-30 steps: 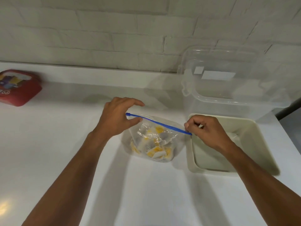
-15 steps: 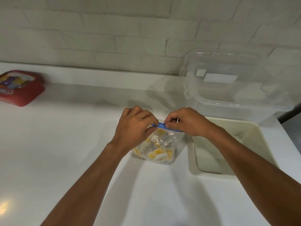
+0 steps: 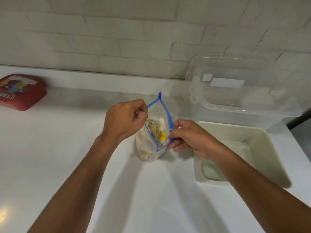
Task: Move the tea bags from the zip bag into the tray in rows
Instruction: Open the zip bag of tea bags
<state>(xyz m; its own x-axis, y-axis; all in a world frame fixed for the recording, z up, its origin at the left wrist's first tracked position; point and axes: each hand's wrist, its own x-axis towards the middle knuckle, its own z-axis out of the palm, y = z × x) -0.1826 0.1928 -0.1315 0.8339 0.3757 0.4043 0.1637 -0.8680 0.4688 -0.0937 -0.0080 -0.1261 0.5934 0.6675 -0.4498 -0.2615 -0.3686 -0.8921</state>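
Left hand [image 3: 124,120] and right hand [image 3: 190,138] fingers each pinch a blue lip of the floppy zip bag [image 3: 146,152], and the tea bags [image 3: 160,135] look light and crushable, so I'd lift them gently by the edges.

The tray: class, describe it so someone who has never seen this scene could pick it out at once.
Go to the right side of the white counter. There, right of the zip bag and in front of the clear plastic container, sits the tray. Its opaque cream walls set it apart from the see-through container and bag.
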